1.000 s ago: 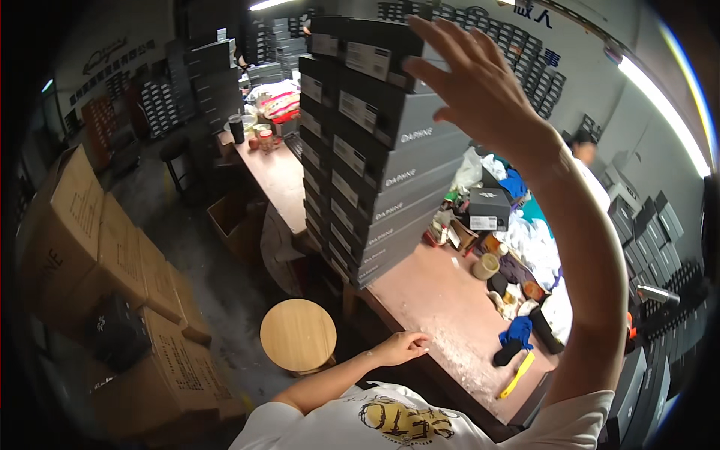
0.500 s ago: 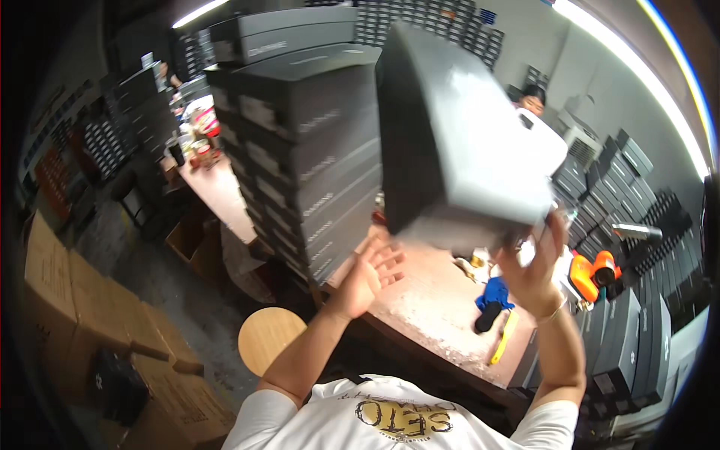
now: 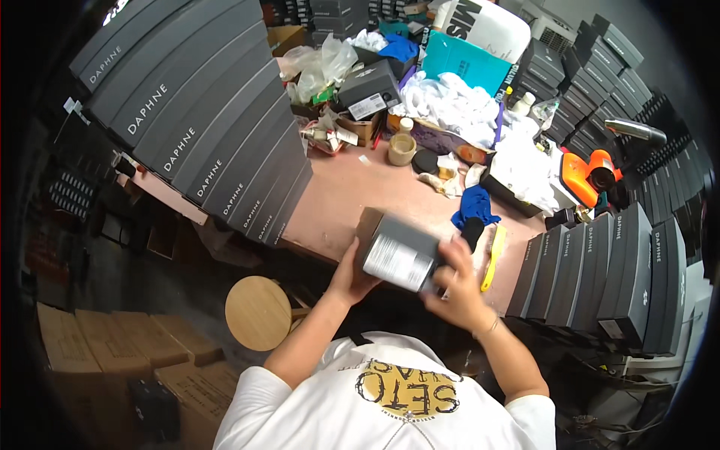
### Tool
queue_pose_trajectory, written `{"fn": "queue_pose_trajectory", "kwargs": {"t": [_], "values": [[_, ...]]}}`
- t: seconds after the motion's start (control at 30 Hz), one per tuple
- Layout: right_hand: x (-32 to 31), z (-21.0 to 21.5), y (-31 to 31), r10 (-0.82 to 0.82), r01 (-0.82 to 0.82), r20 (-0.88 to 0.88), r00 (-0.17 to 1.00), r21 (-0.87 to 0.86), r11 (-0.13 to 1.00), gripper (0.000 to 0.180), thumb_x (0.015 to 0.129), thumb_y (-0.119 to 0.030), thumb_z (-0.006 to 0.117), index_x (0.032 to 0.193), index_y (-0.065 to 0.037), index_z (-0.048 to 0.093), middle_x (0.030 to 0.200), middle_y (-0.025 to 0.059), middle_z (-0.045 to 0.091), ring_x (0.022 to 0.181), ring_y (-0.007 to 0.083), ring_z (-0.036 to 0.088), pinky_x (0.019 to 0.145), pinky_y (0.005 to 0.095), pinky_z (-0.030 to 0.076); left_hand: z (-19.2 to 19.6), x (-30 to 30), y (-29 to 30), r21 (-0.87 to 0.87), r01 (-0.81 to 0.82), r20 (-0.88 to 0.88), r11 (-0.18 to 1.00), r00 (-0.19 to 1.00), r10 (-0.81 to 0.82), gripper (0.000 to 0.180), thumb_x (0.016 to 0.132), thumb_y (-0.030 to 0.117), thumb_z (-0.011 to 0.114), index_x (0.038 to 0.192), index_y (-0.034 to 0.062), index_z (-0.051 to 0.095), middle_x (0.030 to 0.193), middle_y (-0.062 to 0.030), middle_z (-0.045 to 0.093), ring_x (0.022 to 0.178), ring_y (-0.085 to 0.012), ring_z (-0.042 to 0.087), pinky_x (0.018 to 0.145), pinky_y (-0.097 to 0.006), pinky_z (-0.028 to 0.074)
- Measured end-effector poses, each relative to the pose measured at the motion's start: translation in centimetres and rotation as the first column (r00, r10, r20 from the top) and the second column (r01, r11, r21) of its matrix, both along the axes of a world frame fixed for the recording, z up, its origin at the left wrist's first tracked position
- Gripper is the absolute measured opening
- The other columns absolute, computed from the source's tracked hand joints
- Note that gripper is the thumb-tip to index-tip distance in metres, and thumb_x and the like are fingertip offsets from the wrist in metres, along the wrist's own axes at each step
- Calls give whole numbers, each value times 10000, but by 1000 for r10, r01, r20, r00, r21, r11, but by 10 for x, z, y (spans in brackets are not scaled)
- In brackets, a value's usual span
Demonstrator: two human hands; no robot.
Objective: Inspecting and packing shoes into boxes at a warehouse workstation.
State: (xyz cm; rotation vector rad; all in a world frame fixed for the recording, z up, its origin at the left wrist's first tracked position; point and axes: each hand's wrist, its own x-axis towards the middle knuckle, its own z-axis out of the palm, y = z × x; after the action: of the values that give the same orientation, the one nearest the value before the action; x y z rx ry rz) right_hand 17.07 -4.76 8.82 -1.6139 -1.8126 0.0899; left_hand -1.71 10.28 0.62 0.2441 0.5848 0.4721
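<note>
A dark grey shoebox (image 3: pixel 421 236) with a white label on its near end is tilted in front of me, over the front edge of the pink-topped table (image 3: pixel 337 191). My left hand (image 3: pixel 352 276) grips its left side, thumb along the edge and fingers underneath, partly hidden. At the box's right end is my right hand (image 3: pixel 459 292), its fingers bent and smeared by motion. Whether that hand grips the box or only touches it, I cannot tell. Just beyond it lie a blue cloth (image 3: pixel 476 206) and a yellow-handled tool (image 3: pixel 493 259).
Tall stacked shoeboxes (image 3: pixel 202 127) rise at the left; a row of upright shoeboxes (image 3: pixel 592 274) lines the right. Farther back are white crumpled paper (image 3: pixel 450 105), a jar (image 3: pixel 402 148) and an orange tool (image 3: pixel 581 178). A round stool (image 3: pixel 259 313) and cartons (image 3: pixel 112 341) stand lower left.
The shoebox has come down from up high beside the stack to just above the table's front edge. My left hand, open and apart from it before, now grips it. My view has tipped downward.
</note>
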Motion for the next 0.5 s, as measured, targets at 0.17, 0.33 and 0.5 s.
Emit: {"fn": "queue_pose_trajectory", "kwargs": {"t": [0.17,0.33,0.5], "values": [[84,-19,88,-236,185,-317,919,-183,966,400,662,-262,796,838,3,553,1370,240,413,1275,398,377,1050,429,312,-18,10,35,182,-88,-247,979,960,132,506,912,315,597,1330,121,388,1272,-129,451,1157,-263,475,944,-471,433],[161,-46,129,-477,353,-284,832,-393,849,453,740,-347,749,915,38,589,1281,194,519,1081,296,548,901,346,433,-77,-15,91,123,-39,-366,992,927,82,563,894,329,620,1348,117,362,1279,-115,419,1130,-235,466,932,-456,432],[171,-70,98,-675,337,-584,451,-589,735,472,818,-339,696,1142,-19,576,941,34,624,854,120,600,676,301,523,-127,-50,111,-9,97,-384,995,919,-92,565,876,356,644,1314,95,401,1317,-117,394,1123,-231,451,927,-456,419]]}}
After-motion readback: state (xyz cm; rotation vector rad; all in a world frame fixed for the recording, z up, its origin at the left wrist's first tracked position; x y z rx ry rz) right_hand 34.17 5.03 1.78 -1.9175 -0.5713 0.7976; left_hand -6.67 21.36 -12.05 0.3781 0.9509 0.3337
